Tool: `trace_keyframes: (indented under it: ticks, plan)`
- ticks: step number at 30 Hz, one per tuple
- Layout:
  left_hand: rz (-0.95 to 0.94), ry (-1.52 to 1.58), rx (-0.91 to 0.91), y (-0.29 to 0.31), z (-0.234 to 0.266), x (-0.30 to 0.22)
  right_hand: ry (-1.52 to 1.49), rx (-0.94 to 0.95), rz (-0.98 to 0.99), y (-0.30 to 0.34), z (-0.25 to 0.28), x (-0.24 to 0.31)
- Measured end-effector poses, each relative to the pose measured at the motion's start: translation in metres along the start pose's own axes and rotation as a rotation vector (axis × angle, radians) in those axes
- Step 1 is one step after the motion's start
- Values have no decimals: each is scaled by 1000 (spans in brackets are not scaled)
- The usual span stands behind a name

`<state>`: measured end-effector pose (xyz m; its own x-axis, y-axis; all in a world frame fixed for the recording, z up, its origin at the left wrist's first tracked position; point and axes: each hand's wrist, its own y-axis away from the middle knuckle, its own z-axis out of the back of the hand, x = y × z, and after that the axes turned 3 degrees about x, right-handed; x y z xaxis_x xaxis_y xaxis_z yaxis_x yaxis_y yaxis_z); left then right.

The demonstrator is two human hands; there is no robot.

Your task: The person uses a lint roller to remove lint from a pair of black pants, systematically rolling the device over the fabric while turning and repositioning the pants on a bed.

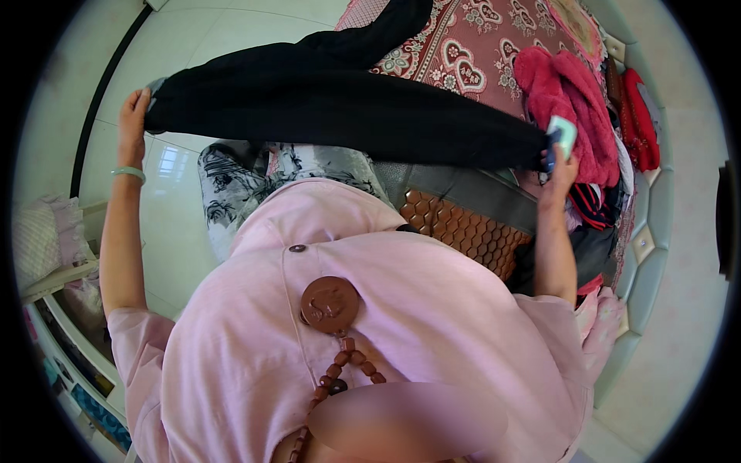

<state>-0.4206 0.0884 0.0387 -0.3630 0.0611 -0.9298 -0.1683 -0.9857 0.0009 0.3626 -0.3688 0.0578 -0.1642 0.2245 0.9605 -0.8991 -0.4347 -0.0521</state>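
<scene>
— What takes up the most room here?

— The bed, with its red patterned cover; beside it runs a pale tiled floor. On the bed's far side lies a pink fluffy garment among a heap of red and striped clothes.

— And the black garment?

— It is held in the air between the two hands, over the bed's edge and the person's lap. Its long axis runs from left to right, sloping slightly down toward the right, and one part trails back onto the bed cover.

— How are the arms set?

— Both are raised and spread wide. The left hand, with a pale green bangle on its wrist, has its fingers closed round the garment's left end. The right hand has its fingers pinched on the right end, just beside the pink fluffy garment.
</scene>
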Motion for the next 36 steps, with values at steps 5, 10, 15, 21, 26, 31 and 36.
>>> trace_keyframes:
  ticks: [5, 10, 15, 21, 26, 31, 36]
  plan:
    - [-251, -127, -28, 29, 23, -135, -74, -139, 217, -32, 49, 110]
    - [-206, -19, 70, 76, 73, -244, -119, -256, 338, -65, 100, 175]
    - [111, 414, 106, 45, 60, -181, -104, -205, 479, -126, 39, 172]
    - [637, 691, 127, -13, -30, 56, -58, 14, 324, -133, -94, 52]
    - [687, 850, 63, 51, -73, 93, -88, 200, 0, -29, -151, 18]
    - [578, 1078, 170, 107, -72, 65, 174, 207, 242, 90, -209, 37]
    - [562, 913, 15, 117, -91, 49, 171, 669, 680, 166, -275, 60]
